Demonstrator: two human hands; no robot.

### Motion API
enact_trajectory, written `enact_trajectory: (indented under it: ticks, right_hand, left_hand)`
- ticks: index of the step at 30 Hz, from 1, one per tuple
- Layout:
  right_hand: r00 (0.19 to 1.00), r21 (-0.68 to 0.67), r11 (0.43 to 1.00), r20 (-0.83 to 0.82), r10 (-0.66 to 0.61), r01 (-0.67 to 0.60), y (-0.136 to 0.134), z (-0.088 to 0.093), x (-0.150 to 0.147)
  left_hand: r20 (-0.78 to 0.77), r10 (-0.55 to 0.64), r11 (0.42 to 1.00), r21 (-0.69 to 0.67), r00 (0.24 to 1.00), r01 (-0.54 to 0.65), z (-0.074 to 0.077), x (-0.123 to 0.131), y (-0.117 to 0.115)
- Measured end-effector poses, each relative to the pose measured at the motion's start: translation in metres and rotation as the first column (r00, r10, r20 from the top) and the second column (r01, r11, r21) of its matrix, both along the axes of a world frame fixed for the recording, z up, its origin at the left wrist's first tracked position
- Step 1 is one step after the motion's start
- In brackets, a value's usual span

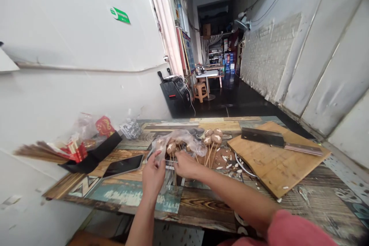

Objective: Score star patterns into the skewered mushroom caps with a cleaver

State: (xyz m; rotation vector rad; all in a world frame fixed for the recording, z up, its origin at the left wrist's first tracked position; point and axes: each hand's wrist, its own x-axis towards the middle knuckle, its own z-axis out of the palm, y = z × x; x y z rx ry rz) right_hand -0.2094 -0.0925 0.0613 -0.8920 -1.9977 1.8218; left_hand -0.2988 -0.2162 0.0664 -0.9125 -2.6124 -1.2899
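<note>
A clear plastic bag [161, 141] lies over skewered mushrooms [171, 148] in the middle of the table. My left hand [154, 167] pinches the bag's near left edge. Just to its right, my right hand [184, 164] is closed at the bag's opening among the sticks; what its fingers hold is hidden. Thin wooden sticks point down between the two hands. Beside the bag on the right, several more skewered mushrooms [216, 137] with cross-cut caps rest on the table, near scattered pale trimmings [229, 158].
On the right, a cleaver [262, 137] lies on a wooden cutting board [276, 165]. A phone [123, 165] sits at the left, near a black box [99, 153] of packets and sticks. Behind stand a black speaker [176, 96] and a stool [201, 91].
</note>
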Motion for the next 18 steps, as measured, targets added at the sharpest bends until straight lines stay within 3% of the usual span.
enact_trajectory:
  ticks: [5, 8, 13, 18]
  right_hand:
    - [0.985, -0.069, 0.982, 0.016, -0.174, 0.175, 0.05, -0.007, 0.082]
    - [0.957, -0.213, 0.933, 0.079, -0.278, 0.289, 0.075, -0.019, 0.106]
    - [0.964, -0.475, 0.839, 0.147, -0.223, 0.267, 0.074, -0.032, 0.089]
    - [0.973, -0.576, 0.784, 0.157, -0.171, 0.23, 0.072, -0.029, 0.065]
  left_hand:
    - [0.071, -0.035, 0.994, 0.103, 0.997, 0.028, -0.003, -0.001, -0.006]
    - [0.067, -0.052, 0.995, 0.088, 0.996, 0.046, -0.006, 0.0, -0.004]
    - [0.05, -0.077, 0.997, 0.012, 0.996, 0.077, -0.012, 0.003, -0.001]
    - [0.08, -0.075, 0.996, -0.032, 0.994, 0.077, -0.009, 0.009, -0.004]
